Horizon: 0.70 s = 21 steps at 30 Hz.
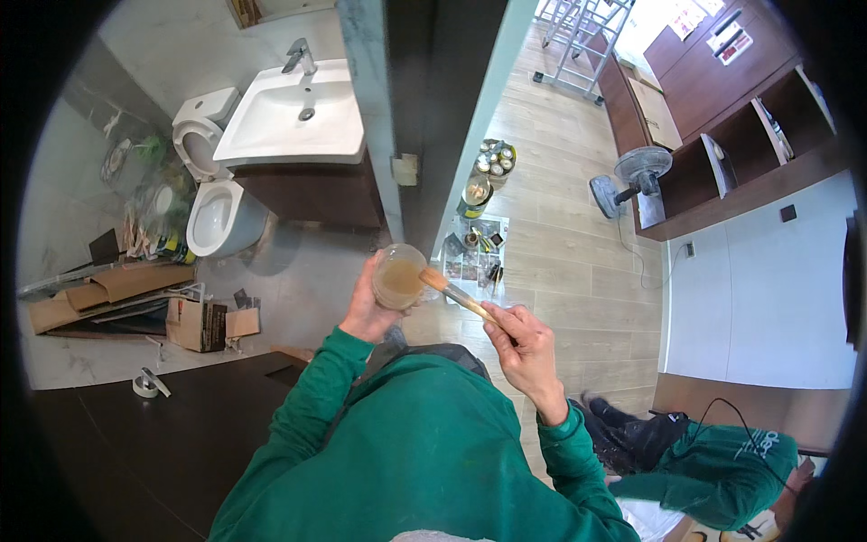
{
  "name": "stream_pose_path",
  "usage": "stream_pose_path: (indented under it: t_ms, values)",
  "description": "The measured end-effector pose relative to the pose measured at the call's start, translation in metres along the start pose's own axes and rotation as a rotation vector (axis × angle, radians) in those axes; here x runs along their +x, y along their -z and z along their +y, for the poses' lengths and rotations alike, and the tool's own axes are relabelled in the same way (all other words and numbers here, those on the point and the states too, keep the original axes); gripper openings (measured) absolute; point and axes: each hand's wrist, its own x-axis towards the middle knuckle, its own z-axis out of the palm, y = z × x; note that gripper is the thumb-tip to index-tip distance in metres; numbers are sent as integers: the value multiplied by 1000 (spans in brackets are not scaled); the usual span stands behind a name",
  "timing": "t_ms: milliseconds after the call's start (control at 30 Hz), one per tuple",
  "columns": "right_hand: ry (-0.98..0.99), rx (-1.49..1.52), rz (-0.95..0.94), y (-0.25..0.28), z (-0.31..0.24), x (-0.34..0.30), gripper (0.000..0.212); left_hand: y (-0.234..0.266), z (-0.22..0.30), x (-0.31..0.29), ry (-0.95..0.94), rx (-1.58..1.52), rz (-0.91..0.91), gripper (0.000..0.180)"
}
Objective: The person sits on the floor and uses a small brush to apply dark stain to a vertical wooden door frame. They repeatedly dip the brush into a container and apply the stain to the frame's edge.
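While the left hand (363, 305) has its grip clamped around a round, translucent plastic tub (396, 275) of cloudy tan liquid, the right hand (524, 348) has its grip closed on the pale handle of a metal-ferruled paintbrush (465, 301) with orange-brown bristles, which sit at the tub's right rim, though I cannot tell whether they touch it. Beyond the paintbrush, printed paper sheets (462, 269) bearing small tools lie on the pale wood-look floor (578, 280), a glossy white rectangular washbasin (257, 122) stands left of the dark doorway edge (442, 117), and another person in a green top (722, 474) is at lower right.
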Motion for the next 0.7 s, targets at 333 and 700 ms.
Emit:
stream_pose_path:
  t_ms: [333, 700]
  values:
    - [156, 45, 107, 35, -9, 13, 28, -31, 2, -8, -77, 44, 77, 61]
    - [362, -514, -319, 9, -69, 70, 28, -46, 26, -15, -72, 212, 121, 48]
